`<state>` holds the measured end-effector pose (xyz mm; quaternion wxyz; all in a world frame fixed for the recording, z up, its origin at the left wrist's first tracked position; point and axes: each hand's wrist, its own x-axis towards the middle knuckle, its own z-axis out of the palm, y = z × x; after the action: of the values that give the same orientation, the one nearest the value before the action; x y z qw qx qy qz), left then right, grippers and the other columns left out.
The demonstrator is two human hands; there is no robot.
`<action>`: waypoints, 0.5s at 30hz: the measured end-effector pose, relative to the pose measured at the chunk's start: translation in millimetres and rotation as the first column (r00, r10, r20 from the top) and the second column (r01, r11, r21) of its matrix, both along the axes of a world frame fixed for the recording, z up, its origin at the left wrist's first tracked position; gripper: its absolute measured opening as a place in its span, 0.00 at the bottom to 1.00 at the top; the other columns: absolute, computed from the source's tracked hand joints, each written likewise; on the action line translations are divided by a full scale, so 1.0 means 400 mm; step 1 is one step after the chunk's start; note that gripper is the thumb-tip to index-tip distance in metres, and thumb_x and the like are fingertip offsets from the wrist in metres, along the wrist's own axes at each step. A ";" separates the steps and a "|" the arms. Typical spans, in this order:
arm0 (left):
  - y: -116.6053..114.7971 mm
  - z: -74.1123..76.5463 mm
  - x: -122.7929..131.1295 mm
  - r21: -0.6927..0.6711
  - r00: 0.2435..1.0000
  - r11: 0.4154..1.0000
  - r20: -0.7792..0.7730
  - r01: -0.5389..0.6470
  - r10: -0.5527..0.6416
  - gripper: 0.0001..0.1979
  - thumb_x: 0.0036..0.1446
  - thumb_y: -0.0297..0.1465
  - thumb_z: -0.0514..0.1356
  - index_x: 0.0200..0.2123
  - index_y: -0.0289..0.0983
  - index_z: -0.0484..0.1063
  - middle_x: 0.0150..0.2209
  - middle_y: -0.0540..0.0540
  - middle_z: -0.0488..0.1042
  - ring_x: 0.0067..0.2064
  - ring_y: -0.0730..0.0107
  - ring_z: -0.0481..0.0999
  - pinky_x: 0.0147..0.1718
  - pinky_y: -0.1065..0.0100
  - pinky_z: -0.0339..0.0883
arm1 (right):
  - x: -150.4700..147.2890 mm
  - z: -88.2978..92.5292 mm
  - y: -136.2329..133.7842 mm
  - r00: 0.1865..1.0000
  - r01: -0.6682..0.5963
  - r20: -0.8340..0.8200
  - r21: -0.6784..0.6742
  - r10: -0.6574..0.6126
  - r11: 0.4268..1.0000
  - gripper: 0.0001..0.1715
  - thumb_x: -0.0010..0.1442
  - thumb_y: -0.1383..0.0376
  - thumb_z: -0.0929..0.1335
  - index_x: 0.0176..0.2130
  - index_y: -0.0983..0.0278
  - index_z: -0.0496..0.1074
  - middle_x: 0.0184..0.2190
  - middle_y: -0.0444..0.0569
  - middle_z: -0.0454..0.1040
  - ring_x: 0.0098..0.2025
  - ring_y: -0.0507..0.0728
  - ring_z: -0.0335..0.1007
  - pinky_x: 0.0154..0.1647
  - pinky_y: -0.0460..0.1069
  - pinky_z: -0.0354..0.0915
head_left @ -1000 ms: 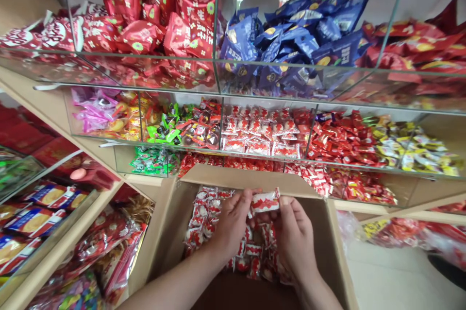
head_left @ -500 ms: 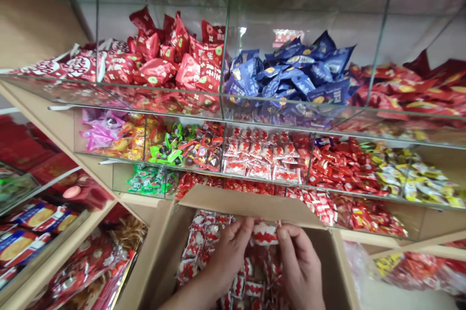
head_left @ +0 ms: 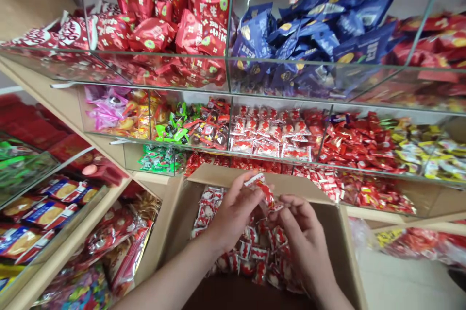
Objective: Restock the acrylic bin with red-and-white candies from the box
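My left hand (head_left: 238,210) pinches a small red-and-white wrapped candy (head_left: 262,188) between thumb and fingers. The candy is tilted, its lower right end at the fingertips of my right hand (head_left: 300,222), whose thumb and fingers are closed on that end. Both hands are above an open cardboard box (head_left: 214,172). Inside lie many wrapped candies (head_left: 251,251) of the same red and white kind, partly hidden by my hands and forearms.
Behind the box, a clear compartment holds rows of similar red-and-white candies (head_left: 269,130). Higher up are red packets (head_left: 156,33) and blue packets (head_left: 313,33). Packaged biscuits (head_left: 51,213) lie on the left shelf. A plastic bag (head_left: 411,247) is at the right.
The candy has turned from nearly level to tilted, and my hands have risen a little relative to the box. The view has shifted, with the upper shelf now larger and higher.
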<state>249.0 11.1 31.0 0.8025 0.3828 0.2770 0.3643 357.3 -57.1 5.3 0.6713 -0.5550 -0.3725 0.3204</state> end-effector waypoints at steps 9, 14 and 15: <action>0.010 -0.013 -0.029 0.139 0.968 0.984 -0.239 0.111 -0.076 0.19 0.46 0.32 0.63 0.43 0.36 0.67 0.37 0.46 0.75 0.39 0.67 0.72 0.40 0.67 0.62 | 0.027 -0.017 -0.002 0.976 -0.210 -0.084 -0.121 0.201 0.970 0.09 0.51 0.60 0.67 0.29 0.64 0.67 0.20 0.41 0.66 0.21 0.49 0.60 0.21 0.43 0.58; -0.001 -0.046 -0.024 0.107 0.963 0.989 -0.238 -0.107 0.129 0.10 0.44 0.31 0.63 0.32 0.36 0.67 0.37 0.47 0.74 0.40 0.67 0.71 0.41 0.67 0.62 | 0.002 -0.046 0.001 0.931 0.057 0.360 0.006 -0.056 0.998 0.08 0.52 0.63 0.67 0.35 0.62 0.66 0.30 0.48 0.70 0.29 0.54 0.67 0.28 0.47 0.65; -0.006 -0.053 -0.019 0.076 0.959 0.983 -0.218 -0.167 0.180 0.11 0.43 0.31 0.64 0.30 0.37 0.65 0.37 0.48 0.74 0.40 0.67 0.71 0.40 0.68 0.62 | -0.008 -0.053 0.004 0.874 0.076 0.477 0.047 -0.089 0.996 0.09 0.51 0.64 0.67 0.36 0.62 0.66 0.32 0.49 0.70 0.31 0.54 0.67 0.29 0.48 0.65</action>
<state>241.3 8.7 9.6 0.7199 0.4186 0.3877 0.3953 354.3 -55.6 -15.8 0.5788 -0.6232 -0.5072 0.1395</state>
